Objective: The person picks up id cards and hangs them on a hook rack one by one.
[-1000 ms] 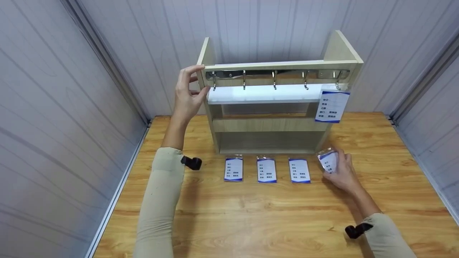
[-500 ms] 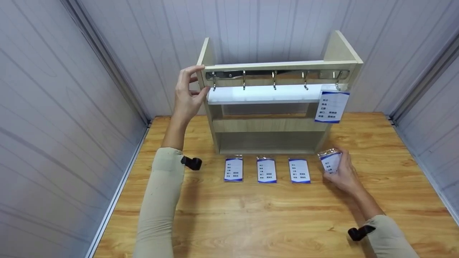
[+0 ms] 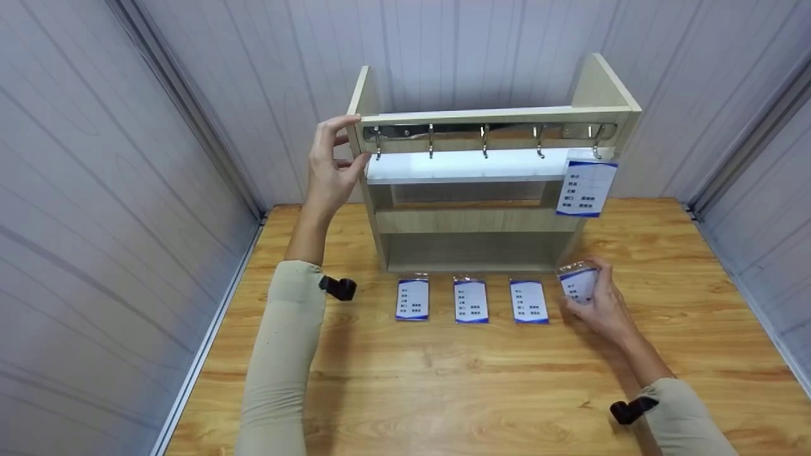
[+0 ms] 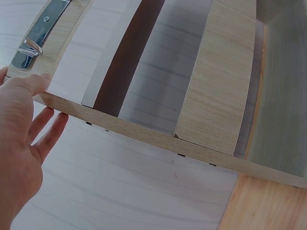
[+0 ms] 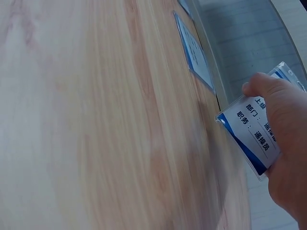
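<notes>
My left hand (image 3: 332, 164) grips the upper left side panel of a wooden shelf rack (image 3: 475, 221), thumb in front and fingers behind, as the left wrist view also shows at the panel edge (image 4: 144, 136). Between thumb and fingers my right hand (image 3: 605, 307) holds a badge card (image 5: 249, 129) in a clear sleeve, tilted, near the rack's lower right corner. Part of that card is hidden by the hand. Another badge card (image 3: 587, 188) hangs from the rightmost hook (image 3: 597, 142) of the metal hook rail (image 3: 418, 132).
Three badge cards, a left one (image 3: 412, 300), a middle one (image 3: 471, 301) and a right one (image 3: 529, 302), lie in a row on the wooden table (image 3: 443, 392) before the rack. Pale panel walls (image 3: 127, 190) stand behind and at both sides.
The badge card in my right hand has shifted and tilted slightly, and my thumb has moved a little on it. My left hand stays on the rack.
</notes>
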A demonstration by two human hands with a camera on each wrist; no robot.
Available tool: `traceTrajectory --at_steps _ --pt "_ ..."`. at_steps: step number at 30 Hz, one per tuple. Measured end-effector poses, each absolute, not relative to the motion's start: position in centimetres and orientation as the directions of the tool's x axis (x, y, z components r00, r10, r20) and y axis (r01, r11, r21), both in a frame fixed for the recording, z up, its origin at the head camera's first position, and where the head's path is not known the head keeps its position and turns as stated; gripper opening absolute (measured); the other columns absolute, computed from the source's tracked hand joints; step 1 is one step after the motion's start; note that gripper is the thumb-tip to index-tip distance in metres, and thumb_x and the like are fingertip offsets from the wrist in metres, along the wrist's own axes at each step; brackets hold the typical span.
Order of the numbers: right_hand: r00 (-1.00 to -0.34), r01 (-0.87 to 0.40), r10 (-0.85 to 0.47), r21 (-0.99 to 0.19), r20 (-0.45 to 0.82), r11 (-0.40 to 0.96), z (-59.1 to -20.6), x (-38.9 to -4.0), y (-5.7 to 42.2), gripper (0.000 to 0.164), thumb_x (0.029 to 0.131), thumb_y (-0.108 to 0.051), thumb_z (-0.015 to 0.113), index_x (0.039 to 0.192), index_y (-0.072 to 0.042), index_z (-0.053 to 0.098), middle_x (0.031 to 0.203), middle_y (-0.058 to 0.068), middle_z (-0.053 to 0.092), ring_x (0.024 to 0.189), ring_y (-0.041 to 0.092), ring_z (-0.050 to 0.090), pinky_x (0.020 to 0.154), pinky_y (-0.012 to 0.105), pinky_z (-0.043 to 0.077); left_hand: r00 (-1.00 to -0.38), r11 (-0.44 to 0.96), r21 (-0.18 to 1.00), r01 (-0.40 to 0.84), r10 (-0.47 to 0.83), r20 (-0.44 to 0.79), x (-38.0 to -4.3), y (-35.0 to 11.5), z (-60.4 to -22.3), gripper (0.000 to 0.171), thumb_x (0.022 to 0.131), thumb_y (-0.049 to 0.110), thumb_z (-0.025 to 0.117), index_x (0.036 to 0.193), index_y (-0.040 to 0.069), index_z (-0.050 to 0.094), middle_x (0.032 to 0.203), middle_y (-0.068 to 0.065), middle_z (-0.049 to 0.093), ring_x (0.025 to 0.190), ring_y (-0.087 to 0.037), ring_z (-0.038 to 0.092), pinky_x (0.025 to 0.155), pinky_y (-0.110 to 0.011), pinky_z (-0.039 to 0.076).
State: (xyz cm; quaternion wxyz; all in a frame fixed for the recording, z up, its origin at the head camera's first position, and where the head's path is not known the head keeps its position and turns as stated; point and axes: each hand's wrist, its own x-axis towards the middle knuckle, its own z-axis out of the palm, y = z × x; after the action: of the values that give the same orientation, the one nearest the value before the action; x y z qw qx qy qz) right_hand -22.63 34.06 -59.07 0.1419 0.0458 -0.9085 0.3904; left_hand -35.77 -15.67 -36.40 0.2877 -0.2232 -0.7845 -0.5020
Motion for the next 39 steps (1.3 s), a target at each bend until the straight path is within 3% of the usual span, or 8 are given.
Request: traceTrajectory --at_steps 7,13,16,21,24,31,39 --pt "-0.928 -0.269 0.028 -0.719 0.372 0.641 -59.3 -22.7 33.2 0.088 0.087 0.007 0.086 0.154 -0.005 0.03 0.139 0.038 0.058 0.114 0.055 0.065 0.093 0.023 0.047 -0.744 0.394 0.669 0.63 0.059 0.666 -35.7 -15.7 -36.3 0.055 0.1 -0.002 0.076 0.151 0.006 0.06 0.159 -0.018 0.057 0.136 -0.037 0.069 0.087 -0.044 0.073" --pt "-0.876 -0.349 0.042 -0.693 0.48 0.631 -59.4 -22.6 32.8 0.088 0.083 0.011 0.086 0.151 -0.003 0.032 0.138 0.038 0.058 0.115 0.056 0.065 0.094 0.01 0.041 -0.745 0.393 0.671 0.629 0.058 0.664 -35.6 -15.7 -36.3 0.055 0.1 -0.002 0.076 0.151 0.007 0.06 0.158 -0.018 0.057 0.135 -0.037 0.069 0.086 -0.042 0.073" --pt "-0.854 -0.377 0.053 -0.685 0.518 0.624 -59.1 -22.7 32.6 0.088 0.082 0.011 0.087 0.15 -0.002 0.033 0.138 0.037 0.058 0.112 0.041 0.066 0.093 0.005 0.042 -0.746 0.391 0.672 0.629 0.061 0.663 -35.6 -15.7 -36.3 0.055 0.1 -0.002 0.076 0.152 0.007 0.06 0.159 -0.017 0.057 0.135 -0.036 0.068 0.086 -0.041 0.072" --pt "-0.814 -0.442 0.056 -0.679 0.579 0.586 -58.6 -23.0 32.2 0.089 0.081 0.012 0.087 0.151 0.002 0.033 0.138 0.035 0.058 0.117 -0.002 0.055 0.093 0.003 0.044 -0.747 0.395 0.67 0.628 0.066 0.662 -35.7 -15.7 -36.3 0.055 0.101 -0.001 0.076 0.152 0.008 0.059 0.16 -0.017 0.056 0.135 -0.035 0.068 0.087 -0.039 0.071" --pt "-0.797 -0.462 0.071 -0.681 0.6 0.568 -58.4 -23.1 31.9 0.09 0.08 0.013 0.088 0.151 0.003 0.033 0.136 0.036 0.058 0.118 -0.013 0.05 0.095 0.003 0.043 -0.747 0.4 0.668 0.627 0.066 0.661 -35.7 -15.7 -36.4 0.055 0.101 -0.001 0.076 0.152 0.009 0.059 0.16 -0.017 0.056 0.136 -0.035 0.068 0.088 -0.043 0.072" --pt "-0.797 -0.445 0.126 -0.714 0.591 0.54 -57.2 -23.1 30.7 0.092 0.079 0.014 0.088 0.152 0.003 0.034 0.136 0.035 0.058 0.116 -0.01 0.052 0.095 0.004 0.045 -0.753 0.398 0.676 0.621 0.062 0.655 -35.6 -15.7 -36.3 0.054 0.102 0.0 0.075 0.153 0.009 0.059 0.16 -0.017 0.055 0.137 -0.036 0.067 0.091 -0.051 0.072" --pt "-0.765 -0.474 0.151 -0.706 0.626 0.525 -55.8 -23.4 29.9 0.09 0.079 0.015 0.087 0.151 0.006 0.033 0.132 0.03 0.06 0.116 -0.009 0.055 0.093 0.005 0.047 -0.753 0.387 0.681 0.622 0.054 0.656 -35.7 -15.6 -36.3 0.055 0.1 -0.002 0.076 0.152 0.009 0.059 0.159 -0.017 0.056 0.136 -0.037 0.068 0.089 -0.05 0.073"
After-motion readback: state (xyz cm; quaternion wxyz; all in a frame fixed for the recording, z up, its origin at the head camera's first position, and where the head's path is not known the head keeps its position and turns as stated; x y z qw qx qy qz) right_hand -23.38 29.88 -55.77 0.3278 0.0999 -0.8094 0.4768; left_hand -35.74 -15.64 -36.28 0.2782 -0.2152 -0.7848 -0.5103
